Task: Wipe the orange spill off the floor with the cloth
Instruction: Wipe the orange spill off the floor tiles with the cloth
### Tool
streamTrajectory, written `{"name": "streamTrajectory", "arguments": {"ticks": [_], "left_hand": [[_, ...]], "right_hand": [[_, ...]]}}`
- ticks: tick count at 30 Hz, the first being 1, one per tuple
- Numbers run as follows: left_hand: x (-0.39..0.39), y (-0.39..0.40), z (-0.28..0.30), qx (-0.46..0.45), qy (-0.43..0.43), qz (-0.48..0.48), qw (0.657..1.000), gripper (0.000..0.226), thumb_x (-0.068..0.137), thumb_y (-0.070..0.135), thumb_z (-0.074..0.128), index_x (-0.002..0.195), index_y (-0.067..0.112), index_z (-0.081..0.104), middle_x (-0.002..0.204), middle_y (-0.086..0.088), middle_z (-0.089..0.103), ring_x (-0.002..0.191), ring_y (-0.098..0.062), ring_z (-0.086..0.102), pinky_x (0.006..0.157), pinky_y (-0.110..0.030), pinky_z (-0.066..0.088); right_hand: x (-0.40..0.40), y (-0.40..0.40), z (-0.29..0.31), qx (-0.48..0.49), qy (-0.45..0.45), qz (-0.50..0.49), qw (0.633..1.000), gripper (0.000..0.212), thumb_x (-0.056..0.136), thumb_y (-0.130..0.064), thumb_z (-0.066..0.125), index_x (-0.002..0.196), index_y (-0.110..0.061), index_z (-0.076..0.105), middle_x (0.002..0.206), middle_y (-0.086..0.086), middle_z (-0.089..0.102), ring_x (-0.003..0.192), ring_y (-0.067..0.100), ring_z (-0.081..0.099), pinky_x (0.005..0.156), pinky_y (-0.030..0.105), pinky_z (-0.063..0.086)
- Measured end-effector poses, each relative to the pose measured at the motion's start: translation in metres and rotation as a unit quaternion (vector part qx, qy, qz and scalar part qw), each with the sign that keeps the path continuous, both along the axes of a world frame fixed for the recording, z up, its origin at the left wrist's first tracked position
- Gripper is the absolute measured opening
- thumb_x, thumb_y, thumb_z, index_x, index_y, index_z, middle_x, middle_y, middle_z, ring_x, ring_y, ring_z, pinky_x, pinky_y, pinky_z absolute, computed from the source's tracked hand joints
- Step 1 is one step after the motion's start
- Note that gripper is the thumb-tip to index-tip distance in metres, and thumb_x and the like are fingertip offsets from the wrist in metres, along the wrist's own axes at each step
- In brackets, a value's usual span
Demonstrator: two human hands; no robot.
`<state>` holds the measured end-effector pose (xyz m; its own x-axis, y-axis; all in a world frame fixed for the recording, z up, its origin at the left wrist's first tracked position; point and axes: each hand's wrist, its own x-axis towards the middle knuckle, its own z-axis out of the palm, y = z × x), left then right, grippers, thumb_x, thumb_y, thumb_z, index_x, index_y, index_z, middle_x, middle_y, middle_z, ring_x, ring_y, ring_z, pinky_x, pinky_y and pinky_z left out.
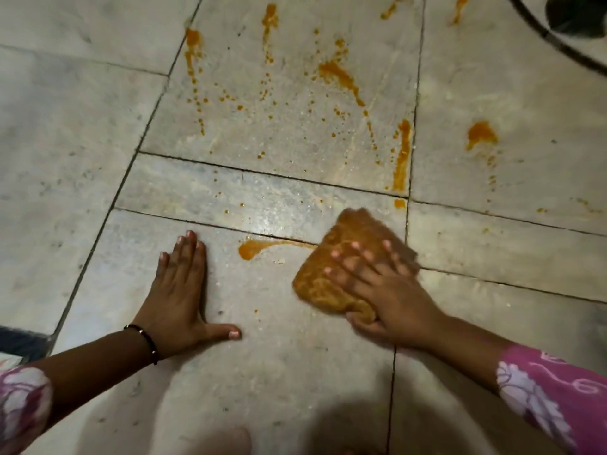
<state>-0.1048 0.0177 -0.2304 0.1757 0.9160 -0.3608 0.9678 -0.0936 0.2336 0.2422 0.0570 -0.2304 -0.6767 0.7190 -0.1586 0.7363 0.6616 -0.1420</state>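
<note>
Orange spill point(338, 75) lies in streaks and drops across the grey stone floor point(295, 372), mostly ahead of me. One small orange puddle point(249, 249) sits just left of the cloth. The cloth point(325, 284), soaked orange-brown, lies flat on the floor at centre right. My right hand point(381, 290) presses down on it with fingers spread and straight, thumb at the cloth's near edge. My left hand point(180, 293) rests flat on the bare floor to the left, fingers straight, thumb out.
A dark curved cable or stand base point(558, 41) crosses the far right corner. Dark grout lines divide the floor tiles. A dark mat edge point(19, 343) shows at the left margin.
</note>
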Motion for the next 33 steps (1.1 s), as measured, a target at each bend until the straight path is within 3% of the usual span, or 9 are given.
{"name": "streamTrajectory", "arguments": {"ticks": [3,9,11,14,17,21,24,29,33], "left_hand": [[0.000,0.001,0.004,-0.010,-0.007,-0.004,1.000,0.141,0.053,0.098,0.036,0.149,0.003,-0.002,0.157,-0.017,-0.006,0.145,-0.025,-0.009,0.116,-0.037,-0.009],[0.002,0.001,0.005,-0.007,-0.004,-0.006,1.000,0.140,0.054,0.098,0.035,0.149,0.000,0.005,0.157,-0.018,0.000,0.145,-0.022,-0.009,0.116,-0.035,-0.008],[0.002,0.001,0.005,-0.003,-0.003,-0.010,1.000,0.140,0.054,0.098,0.035,0.149,0.001,0.003,0.157,-0.018,-0.001,0.145,-0.021,-0.011,0.116,-0.034,-0.009],[0.001,0.001,0.005,0.000,-0.004,-0.010,1.000,0.140,0.054,0.098,0.036,0.149,0.002,0.001,0.158,-0.016,-0.004,0.144,-0.021,-0.013,0.115,-0.034,-0.010],[0.000,0.000,0.002,0.010,-0.004,-0.007,1.000,0.140,0.054,0.098,0.038,0.149,0.001,0.003,0.158,-0.016,-0.002,0.145,-0.022,-0.010,0.116,-0.036,-0.008],[-0.002,-0.001,-0.002,0.020,-0.008,-0.005,1.000,0.140,0.053,0.097,0.041,0.148,-0.001,0.009,0.157,-0.018,0.005,0.146,-0.028,0.001,0.117,-0.039,-0.004],[0.000,-0.001,-0.004,0.032,-0.006,-0.009,0.999,0.139,0.055,0.097,0.039,0.148,-0.002,0.012,0.157,-0.018,0.007,0.145,-0.028,0.003,0.117,-0.041,-0.001],[-0.001,-0.005,-0.005,0.042,-0.012,-0.007,0.999,0.136,0.057,0.096,0.039,0.148,-0.002,0.012,0.157,-0.018,0.007,0.145,-0.029,0.005,0.117,-0.042,0.001],[-0.002,-0.010,-0.009,0.052,-0.029,-0.006,0.998,0.131,0.061,0.094,0.036,0.149,0.000,0.011,0.158,-0.017,0.004,0.146,-0.028,0.004,0.115,-0.045,0.004]], "right_hand": [[0.049,-0.020,0.008,-0.006,-0.003,-0.081,0.997,0.067,0.089,-0.057,0.034,0.149,-0.035,0.014,0.154,0.001,0.028,0.145,0.029,0.012,0.110,0.060,0.008],[-0.020,-0.060,0.004,-0.013,-0.001,0.205,0.979,0.068,0.081,-0.054,0.046,0.144,-0.034,0.031,0.148,-0.005,0.039,0.137,0.033,0.031,0.100,0.067,0.017],[-0.048,-0.019,0.003,0.014,0.014,0.185,0.983,0.064,0.081,-0.050,0.043,0.142,-0.035,0.033,0.148,-0.005,0.040,0.137,0.029,0.033,0.105,0.067,0.018],[-0.031,0.025,0.007,0.005,-0.025,0.045,0.999,0.070,0.075,-0.051,0.044,0.143,-0.036,0.030,0.148,-0.005,0.039,0.138,0.027,0.032,0.105,0.067,0.021],[0.018,0.003,0.008,-0.010,-0.006,-0.019,1.000,0.073,0.081,-0.050,0.045,0.147,-0.037,0.019,0.152,-0.004,0.032,0.143,0.026,0.018,0.106,0.065,0.018],[0.021,-0.045,0.011,0.019,-0.047,0.221,0.974,0.065,0.087,-0.056,0.046,0.146,-0.040,0.023,0.149,-0.009,0.033,0.137,0.031,0.032,0.101,0.068,0.025],[-0.016,-0.018,0.020,0.038,-0.034,0.292,0.955,0.062,0.080,-0.060,0.046,0.139,-0.042,0.036,0.144,-0.012,0.043,0.130,0.027,0.044,0.090,0.070,0.036],[-0.041,0.039,0.016,0.019,-0.043,0.137,0.990,0.070,0.078,-0.061,0.044,0.142,-0.038,0.032,0.149,-0.006,0.036,0.138,0.024,0.032,0.105,0.065,0.019],[-0.017,-0.010,0.008,-0.012,0.015,-0.056,0.998,0.066,0.085,-0.059,0.037,0.146,-0.037,0.023,0.154,-0.003,0.028,0.144,0.024,0.014,0.108,0.065,0.005]]}}
